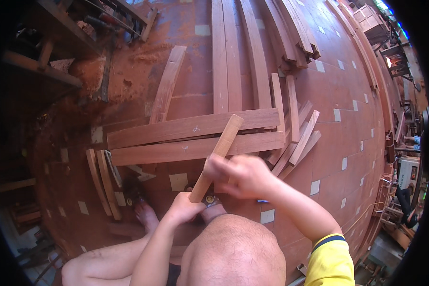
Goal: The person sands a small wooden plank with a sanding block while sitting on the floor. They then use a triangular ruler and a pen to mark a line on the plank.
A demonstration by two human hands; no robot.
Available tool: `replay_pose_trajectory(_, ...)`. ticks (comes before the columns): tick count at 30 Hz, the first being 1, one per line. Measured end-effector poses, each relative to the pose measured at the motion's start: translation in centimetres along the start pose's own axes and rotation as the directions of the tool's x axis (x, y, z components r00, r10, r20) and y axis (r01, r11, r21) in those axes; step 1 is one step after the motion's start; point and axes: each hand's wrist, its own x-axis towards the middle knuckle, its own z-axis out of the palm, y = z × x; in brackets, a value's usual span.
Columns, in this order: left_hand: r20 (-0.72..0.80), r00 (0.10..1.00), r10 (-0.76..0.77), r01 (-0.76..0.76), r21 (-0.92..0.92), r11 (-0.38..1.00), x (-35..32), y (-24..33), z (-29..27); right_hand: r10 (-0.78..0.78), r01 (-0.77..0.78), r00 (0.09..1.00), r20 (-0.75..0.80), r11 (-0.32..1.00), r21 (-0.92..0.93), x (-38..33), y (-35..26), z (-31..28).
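Note:
My left hand point(183, 208) is closed around the lower end of a short wooden batten point(229, 131), which slants up and away over the planks. Beside the batten's middle is my right hand point(243, 175), its fingers curled but smeared by motion. Whether they touch the batten or hold anything small cannot be made out. Beyond both hands, two wide planks point(176, 129) lie crosswise on the floor, one behind the other, each with a light mark on its face.
Long boards point(219, 57) run away across the tiled floor point(329, 143). Shorter sticks point(305, 136) lie heaped at the right, and more pieces point(100, 178) at the left. Sawdust point(143, 71) lies near a dark wooden bench point(57, 43). My knees and sandalled feet are close below.

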Motion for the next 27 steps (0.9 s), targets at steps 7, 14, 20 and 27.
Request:
replay_pose_trajectory(7,0.001,1.000,-0.013,0.013,0.011,1.000,-0.4,0.2,-0.1,0.109,-0.120,0.938,-0.330,0.993,-0.012,1.0,4.4,0.5)
replay_pose_trajectory(14,0.006,1.000,0.003,-0.003,0.003,1.000,-0.3,-0.1,0.2,0.031,-0.058,0.954,-0.297,0.995,-0.083,1.8,5.0,-1.1)
replay_pose_trajectory(20,-0.015,1.000,0.006,-0.006,0.014,1.000,0.0,-0.5,-0.1,0.018,-0.014,0.958,-0.287,1.000,0.015,0.4,4.5,0.6)
replay_pose_trajectory(27,0.048,0.999,0.023,-0.021,-0.043,0.999,0.3,-1.0,0.5,0.046,-0.070,0.932,-0.359,0.996,-0.054,2.4,7.8,-2.1)
